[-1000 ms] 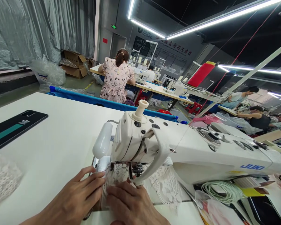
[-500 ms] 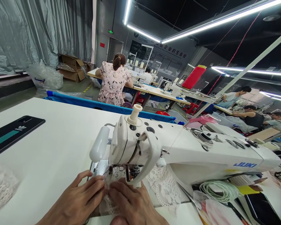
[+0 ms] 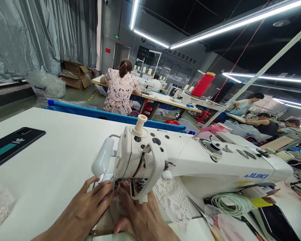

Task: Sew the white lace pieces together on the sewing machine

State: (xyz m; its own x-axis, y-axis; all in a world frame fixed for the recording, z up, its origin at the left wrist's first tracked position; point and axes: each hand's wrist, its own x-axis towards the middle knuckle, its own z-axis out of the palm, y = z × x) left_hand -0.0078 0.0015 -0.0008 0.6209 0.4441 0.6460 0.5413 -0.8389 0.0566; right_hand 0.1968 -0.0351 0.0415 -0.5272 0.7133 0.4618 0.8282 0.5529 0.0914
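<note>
White lace fabric (image 3: 169,195) lies under the head of a white sewing machine (image 3: 205,160) and spreads to the right of it. My left hand (image 3: 86,206) rests at the left of the needle area, fingers stretched over the fabric, their tips near the presser foot. Beside it, my right hand (image 3: 142,212) presses on the lace below the machine head. Its fingers reach forward under the head, with the thumb apart; some fingertips are hidden behind the curved guard (image 3: 157,174). The needle itself is hard to make out.
More lace (image 3: 1,204) lies at the left, below a dark phone (image 3: 17,144). To the right are scissors (image 3: 199,207), a coil of pale cord (image 3: 232,204) and another phone (image 3: 282,224). A red thread cone (image 3: 203,85) stands behind. A co-worker (image 3: 121,88) sits ahead.
My right hand's fingers have moved forward, closer to the presser foot, and its thumb now shows spread apart. The left hand stays beside the needle area. The view has shifted slightly.
</note>
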